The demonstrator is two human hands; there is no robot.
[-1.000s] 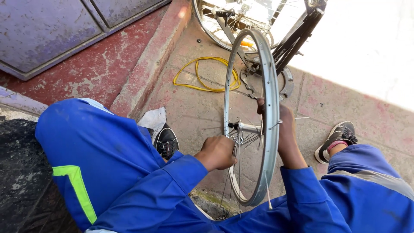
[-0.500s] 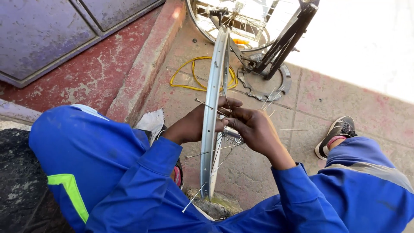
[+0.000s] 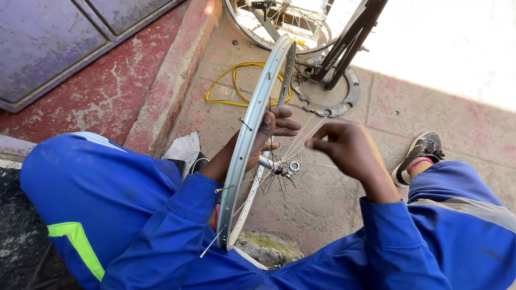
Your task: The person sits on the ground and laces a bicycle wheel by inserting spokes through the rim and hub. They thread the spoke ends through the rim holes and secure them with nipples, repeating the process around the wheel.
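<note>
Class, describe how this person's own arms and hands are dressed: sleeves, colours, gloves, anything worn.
Both arms wear long, bright blue workwear sleeves reaching the wrists. The left hand and right hand are bare: no gloves, and no rings or watch can be seen. The matching blue trousers carry a yellow-green stripe.

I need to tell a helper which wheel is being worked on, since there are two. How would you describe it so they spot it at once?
Start from the blue-clad legs of the seated person. Between the knees stands a bare silver wheel rim, upright on edge, with the left hand gripping it and the right hand pinching a loose spoke. Unlike the other wheel farther back by the black stand, nobody touches that one.
</note>
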